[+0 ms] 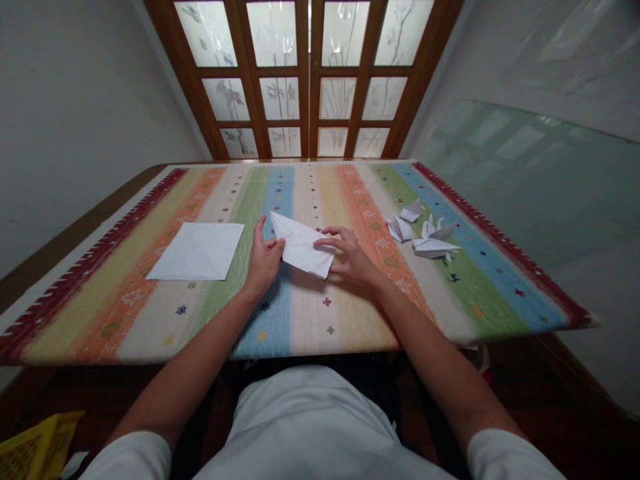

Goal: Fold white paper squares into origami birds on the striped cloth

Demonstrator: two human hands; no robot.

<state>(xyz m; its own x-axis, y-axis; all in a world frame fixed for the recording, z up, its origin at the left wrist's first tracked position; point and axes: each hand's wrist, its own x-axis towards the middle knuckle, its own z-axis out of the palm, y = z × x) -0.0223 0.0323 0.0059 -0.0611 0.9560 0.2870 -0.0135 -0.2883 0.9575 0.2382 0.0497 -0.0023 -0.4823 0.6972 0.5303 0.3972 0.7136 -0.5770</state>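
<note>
While both hands hover over the striped tablecloth [310, 320], the left hand [265, 257] pinches the edge of a folded white paper [300, 245] between thumb and fingers, and the right hand [350, 257], fingers curved and slightly spread, grips its right end. The hands hide part of the folds. A square white sheet [196, 251] lies left of centre; folded paper cranes [433, 240] sit right of centre. At lower left, the frame cuts off a yellow plastic basket [35, 450], its contents hard to make out.
</note>
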